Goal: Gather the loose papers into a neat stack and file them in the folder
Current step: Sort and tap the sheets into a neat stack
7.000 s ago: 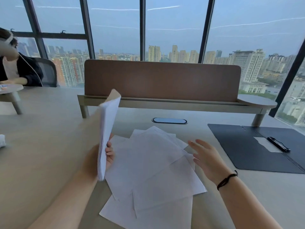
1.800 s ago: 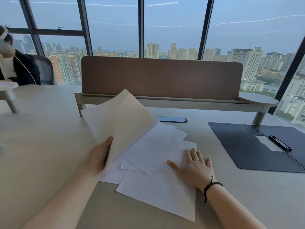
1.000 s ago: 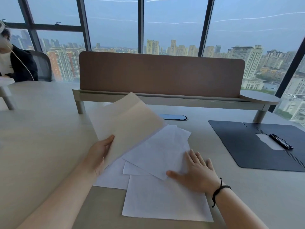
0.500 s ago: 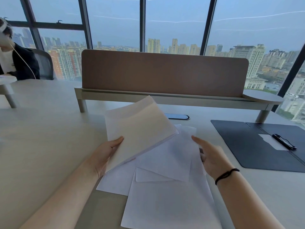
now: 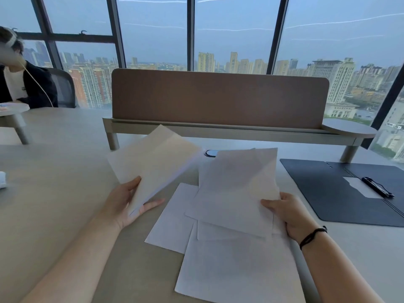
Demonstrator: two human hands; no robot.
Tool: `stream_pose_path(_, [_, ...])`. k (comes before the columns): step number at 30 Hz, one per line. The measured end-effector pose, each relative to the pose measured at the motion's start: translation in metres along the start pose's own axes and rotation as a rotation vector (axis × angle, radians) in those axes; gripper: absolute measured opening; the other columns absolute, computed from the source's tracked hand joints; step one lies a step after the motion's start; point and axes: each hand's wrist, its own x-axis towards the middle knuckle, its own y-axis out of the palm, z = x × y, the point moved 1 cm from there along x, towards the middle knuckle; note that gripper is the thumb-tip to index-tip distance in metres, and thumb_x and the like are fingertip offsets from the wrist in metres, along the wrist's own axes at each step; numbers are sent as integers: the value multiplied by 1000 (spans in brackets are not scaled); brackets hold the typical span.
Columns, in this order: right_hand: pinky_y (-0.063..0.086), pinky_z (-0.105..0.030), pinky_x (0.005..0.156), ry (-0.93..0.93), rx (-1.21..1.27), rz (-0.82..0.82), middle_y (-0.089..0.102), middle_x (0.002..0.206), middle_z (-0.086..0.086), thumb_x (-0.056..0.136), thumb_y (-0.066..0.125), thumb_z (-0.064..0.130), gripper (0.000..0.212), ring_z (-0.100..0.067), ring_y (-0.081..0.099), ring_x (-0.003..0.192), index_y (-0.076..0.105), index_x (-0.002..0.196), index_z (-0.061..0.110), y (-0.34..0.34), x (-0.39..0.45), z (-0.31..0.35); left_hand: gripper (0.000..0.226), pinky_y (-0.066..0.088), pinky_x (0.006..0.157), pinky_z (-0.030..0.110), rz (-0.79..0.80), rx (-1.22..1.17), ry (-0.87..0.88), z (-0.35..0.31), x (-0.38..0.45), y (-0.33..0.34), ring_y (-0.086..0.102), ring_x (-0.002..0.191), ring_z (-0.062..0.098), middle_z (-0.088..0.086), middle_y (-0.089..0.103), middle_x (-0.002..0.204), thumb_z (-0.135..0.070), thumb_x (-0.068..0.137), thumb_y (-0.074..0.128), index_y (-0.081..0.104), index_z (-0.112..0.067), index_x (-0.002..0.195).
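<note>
Both hands lift white paper above the pale worktop [image 5: 54,193].

The left hand [image 5: 124,202] grips a gathered stack of white sheets [image 5: 153,165], tilted up toward eleven o'clock; the right hand [image 5: 286,213] pinches a couple of raised loose white sheets [image 5: 236,189] by their edge. More flat white sheets [image 5: 229,267] lie beneath. At two o'clock, well apart, a dark open folder [image 5: 323,189] carries a black pen [image 5: 377,186].

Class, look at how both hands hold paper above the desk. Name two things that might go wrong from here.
1. The right hand grips the lifted sheets by one corner only; they fan unevenly and may slip or crease.
2. The left hand holds the gathered stack tilted in the air, so merging could misalign edges, and several loose sheets on the desk could get left out.
</note>
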Motion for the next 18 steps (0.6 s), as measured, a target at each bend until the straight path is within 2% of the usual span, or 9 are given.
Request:
stream_pose_path(3, [60,-47,78,-1,145,-60,73,105,-27,87,66,-9,8,-37,70,84,69,93,-4,0,4,-4,37,44,100,64,3,-91,-24,2,-1,3,55,126,44,27,60,134,-25,104,44,61,2,123])
stream_pose_path(5, [58,-55,91,23,243,-94,74,108,-27,88,68,-6,9,-41,71,96,69,95,-2,0,5,-4,32,46,102,59,0,-131,-13,4,-4,10,53,128,45,29,59,133,-21,101,49,63,4,115])
stream_pose_path(6, [57,-55,93,37,291,-103,74,106,-25,89,67,-5,11,-40,72,96,69,99,-2,-2,7,-5,29,50,99,55,-11,-149,1,5,-5,13,56,125,42,27,62,130,-20,98,52,63,2,113])
stream_pose_path(8, [57,-54,91,75,381,-96,74,103,-21,92,65,-2,14,-38,72,91,66,106,-2,-4,8,-7,28,56,93,46,-9,-136,33,8,-7,18,70,106,30,17,74,113,-20,98,51,63,-3,117])
stream_pose_path(10, [59,-53,87,104,451,-68,75,111,-21,94,64,2,24,-40,73,98,64,118,0,-5,10,-10,29,63,75,36,-12,-93,59,12,-4,19,78,77,20,7,81,88,-25,103,48,63,-6,120])
stream_pose_path(12, [63,-51,78,110,511,-56,75,117,-20,95,64,5,32,-39,73,100,63,126,1,-5,10,-12,31,63,59,33,-12,-77,62,17,-5,22,78,71,20,7,81,86,-26,104,46,64,-7,122])
stream_pose_path(14, [63,-49,73,107,550,-26,74,116,-20,95,64,4,30,-38,74,97,62,125,2,-2,9,-12,34,64,65,35,19,-29,39,23,-8,29,78,74,22,9,80,91,-28,104,46,66,-6,121])
stream_pose_path(16, [61,-53,82,102,559,22,75,116,-19,96,63,5,28,-39,73,101,63,124,4,4,5,-11,37,63,72,36,45,27,14,32,-13,39,76,78,25,11,79,95,-31,103,48,67,-5,121])
stream_pose_path(18, [55,-59,95,95,575,71,75,119,-19,97,62,6,30,-40,71,108,63,127,5,8,2,-12,39,62,64,34,35,53,-12,42,-13,45,76,75,27,14,78,94,-32,102,50,66,-3,123])
